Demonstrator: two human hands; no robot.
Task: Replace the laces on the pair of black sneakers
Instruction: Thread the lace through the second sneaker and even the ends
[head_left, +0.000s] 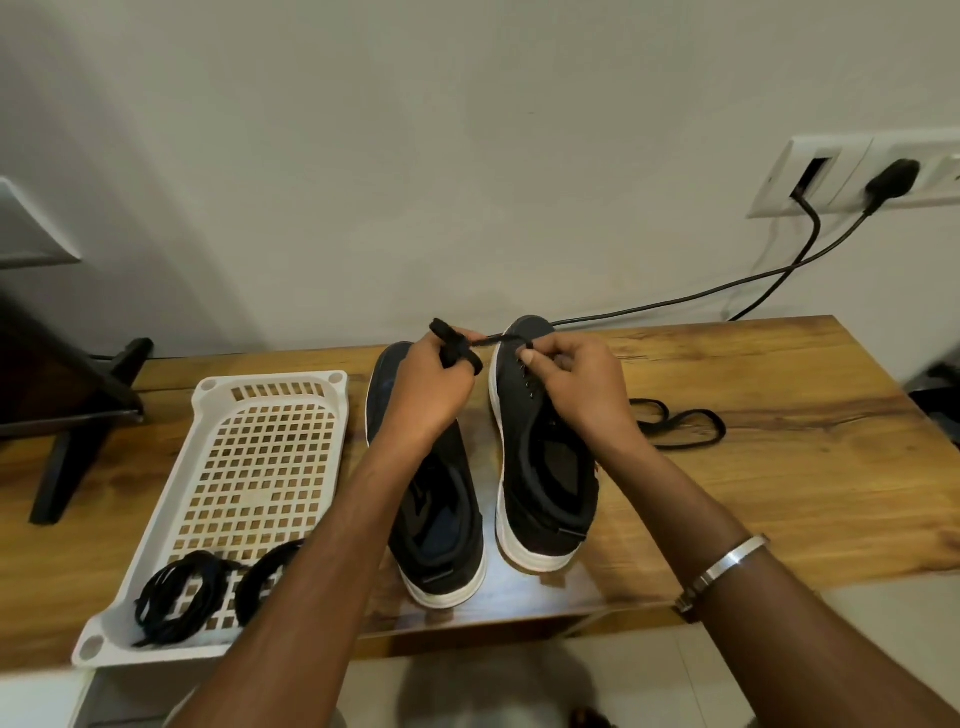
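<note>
Two black sneakers with white soles stand side by side on the wooden table, toes toward the wall: the left sneaker (441, 519) and the right sneaker (545, 467). My left hand (431, 384) grips a black lace (483, 342), part of it wound around my fingers above the left shoe's toe. A taut stretch of the lace runs across to my right hand (576, 384), which pinches it over the front eyelets of the right sneaker.
A white perforated plastic tray (270, 415) lies left of the shoes with two coiled black laces (208, 582) at its near end. Another loose black lace (680, 421) lies right of the shoes. Black cables (779, 270) run from wall sockets. A dark stand (78, 415) is far left.
</note>
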